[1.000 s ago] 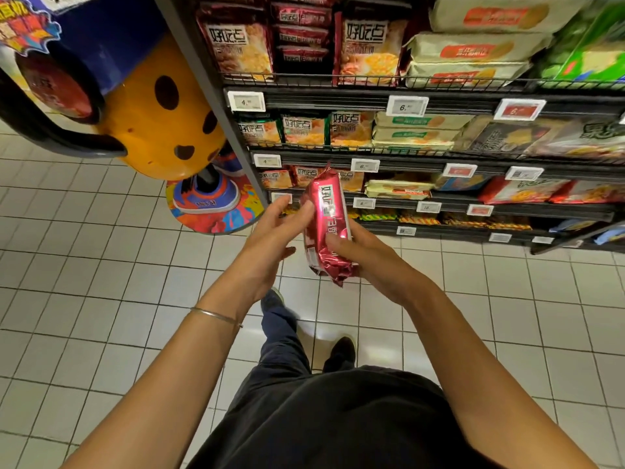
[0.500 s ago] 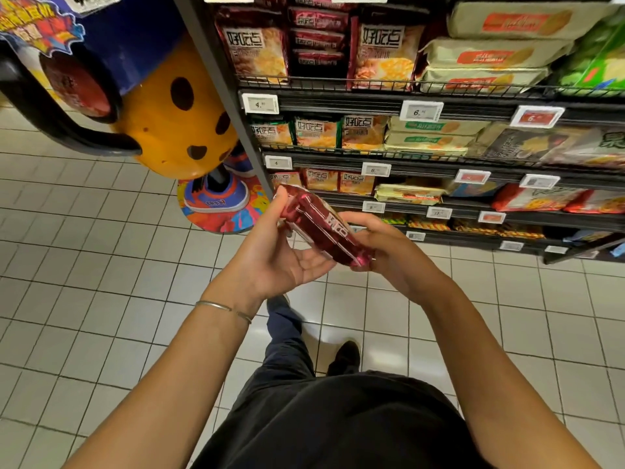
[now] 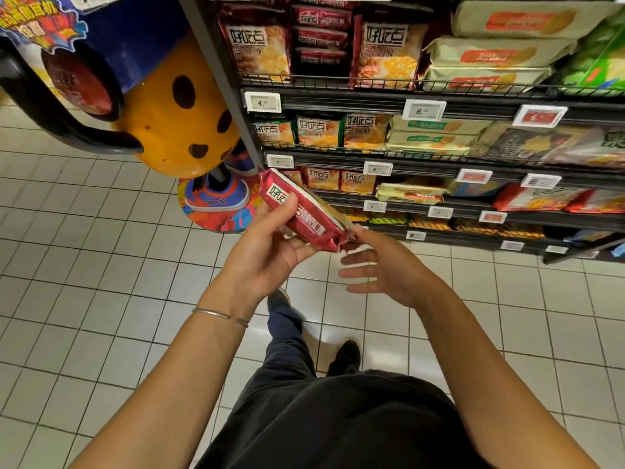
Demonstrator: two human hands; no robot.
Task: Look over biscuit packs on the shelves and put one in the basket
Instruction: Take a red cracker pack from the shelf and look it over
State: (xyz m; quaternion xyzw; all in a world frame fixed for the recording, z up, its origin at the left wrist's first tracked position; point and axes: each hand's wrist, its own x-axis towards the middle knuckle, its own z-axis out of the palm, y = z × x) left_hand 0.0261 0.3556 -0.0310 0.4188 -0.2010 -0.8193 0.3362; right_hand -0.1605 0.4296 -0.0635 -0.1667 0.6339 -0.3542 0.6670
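Your left hand (image 3: 270,252) gripped the glossy red biscuit pack (image 3: 301,213); your right hand (image 3: 382,265) hovered slack-fingered before black wire shelves (image 3: 338,104).

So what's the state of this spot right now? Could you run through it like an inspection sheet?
Surface: white tiled floor; no table seen.
Job's things: red pack held tilted in front of the shelves; other packs fill the shelves; basket not in view.
Clutter: nothing seen.
Fingers: left hand grips the red pack; right hand is open and spread at the pack's lower end, contact unclear.
Cables: nothing seen.
Surroundings: orange spotted figure left of the shelves; price tags on the shelf rails; bracelet on the left wrist.
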